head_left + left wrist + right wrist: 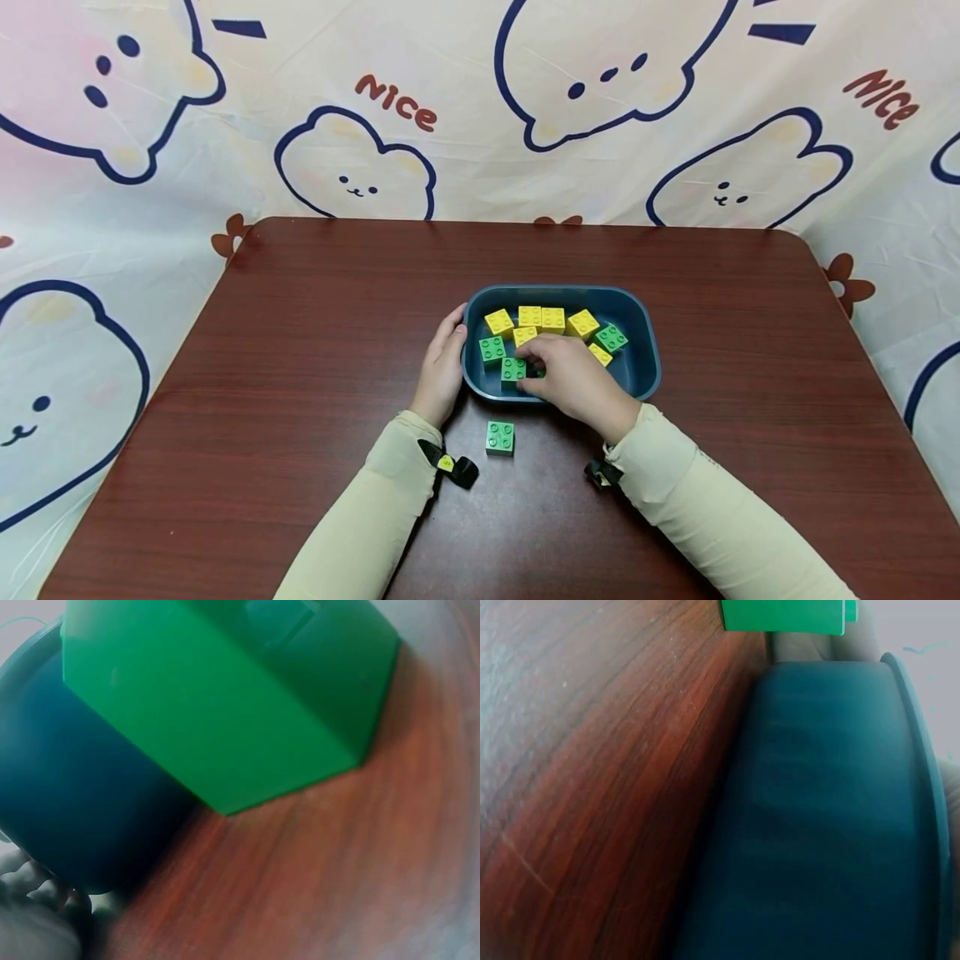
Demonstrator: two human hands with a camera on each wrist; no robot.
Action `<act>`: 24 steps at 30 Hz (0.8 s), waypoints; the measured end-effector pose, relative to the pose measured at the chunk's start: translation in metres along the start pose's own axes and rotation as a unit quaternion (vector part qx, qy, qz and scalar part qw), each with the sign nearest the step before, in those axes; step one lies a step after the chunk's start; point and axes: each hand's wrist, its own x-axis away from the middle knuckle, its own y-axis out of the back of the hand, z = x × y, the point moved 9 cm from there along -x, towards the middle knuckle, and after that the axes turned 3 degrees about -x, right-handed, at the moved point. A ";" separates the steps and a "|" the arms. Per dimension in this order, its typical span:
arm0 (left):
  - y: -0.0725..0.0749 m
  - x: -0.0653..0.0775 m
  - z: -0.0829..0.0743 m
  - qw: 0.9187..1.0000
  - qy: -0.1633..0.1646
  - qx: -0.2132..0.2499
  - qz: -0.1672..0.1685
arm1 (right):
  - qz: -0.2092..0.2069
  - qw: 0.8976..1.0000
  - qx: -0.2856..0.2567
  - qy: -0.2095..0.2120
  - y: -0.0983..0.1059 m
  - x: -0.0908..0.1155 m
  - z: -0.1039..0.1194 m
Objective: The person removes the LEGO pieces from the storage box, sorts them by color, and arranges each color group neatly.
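Note:
A dark blue tray point(637, 383) lies on the table with yellow and green toy bricks in it. My left hand point(441, 371) rests along the tray's left wall, its fingers pointing away from me. Over the tray, my right hand point(577, 379) reaches in from the right, and its thumb and index finger pinch a green brick point(513, 372) near the front wall. Part of another green brick shows in the gap under that hand. A separate green brick point(500, 437) stands on the table in front of the tray; it looms large in the left wrist view point(210, 697).
Several yellow bricks point(529, 317) line the back of the tray. Other green bricks sit at its left point(492, 350) and right point(611, 337). The brown wooden table point(337, 333) extends around it, with a patterned cloth point(465, 183) hanging behind.

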 end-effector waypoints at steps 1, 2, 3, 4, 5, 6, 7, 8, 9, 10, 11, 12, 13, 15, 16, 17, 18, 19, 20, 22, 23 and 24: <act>0.000 0.000 0.000 1.000 -0.001 0.001 0.000 | 0.001 1.000 0.002 0.001 0.000 0.000 0.000; 0.000 0.000 0.000 1.000 -0.001 0.002 0.000 | 0.002 1.000 0.003 0.002 -0.001 -0.001 0.001; 0.000 0.000 0.000 1.000 -0.001 0.003 0.000 | 0.002 1.000 0.004 0.003 -0.001 -0.001 0.001; 0.000 0.000 0.001 1.000 -0.001 0.003 0.000 | 0.002 1.000 0.006 0.004 -0.001 -0.001 0.001; 0.001 0.000 0.001 1.000 -0.001 0.003 -0.001 | 0.002 1.000 0.007 0.004 -0.001 -0.001 0.001; 0.001 0.000 0.002 1.000 0.000 0.003 -0.001 | 0.002 1.000 0.007 0.004 -0.001 0.000 0.002; 0.001 0.000 0.002 1.000 0.000 0.004 -0.001 | 0.001 1.000 0.008 0.004 -0.001 0.000 0.002; 0.001 0.000 0.002 1.000 0.000 0.004 -0.001 | 0.000 1.000 0.008 0.004 -0.001 0.000 0.002; 0.001 0.000 0.002 1.000 0.000 0.004 -0.001 | 0.000 1.000 0.008 0.003 -0.001 0.000 0.002; 0.001 0.000 0.002 1.000 0.000 0.005 -0.001 | -0.001 1.000 0.008 0.003 0.000 0.001 0.002; 0.001 0.000 0.002 1.000 -0.001 0.005 -0.001 | -0.002 1.000 0.008 0.002 0.000 0.001 0.002; 0.001 0.000 0.002 1.000 -0.002 0.006 -0.001 | -0.003 1.000 0.007 0.001 0.000 0.002 0.002; 0.001 0.000 0.002 1.000 -0.002 0.006 -0.001 | -0.005 1.000 0.006 0.000 0.001 0.002 0.002; 0.000 0.000 0.002 1.000 -0.002 0.006 -0.002 | -0.009 1.000 0.006 0.002 0.002 0.003 0.002; 0.000 -0.001 0.001 1.000 -0.002 0.005 -0.002 | -0.012 1.000 0.004 0.002 0.003 0.004 0.002; 0.001 -0.002 0.004 1.000 -0.001 0.004 -0.002 | -0.014 1.000 0.003 0.003 0.004 0.004 0.003; 0.001 -0.004 0.007 1.000 -0.002 0.005 -0.003 | -0.016 1.000 0.002 0.004 0.005 0.004 0.003; 0.001 -0.006 0.010 1.000 -0.002 0.006 -0.003 | -0.018 1.000 0.001 0.005 0.006 0.005 0.003; 0.002 -0.007 0.014 1.000 -0.002 0.006 -0.003 | -0.019 1.000 0.000 0.006 0.007 0.005 0.004; 0.003 -0.011 0.021 1.000 -0.005 0.008 -0.005 | -0.021 1.000 -0.002 0.006 0.008 0.006 0.004; 0.004 -0.013 0.024 1.000 -0.007 0.010 -0.006 | -0.022 1.000 -0.001 0.008 0.009 0.006 0.005; 0.004 -0.013 0.024 1.000 -0.009 0.010 -0.007 | -0.023 1.000 0.000 0.009 0.010 0.006 0.005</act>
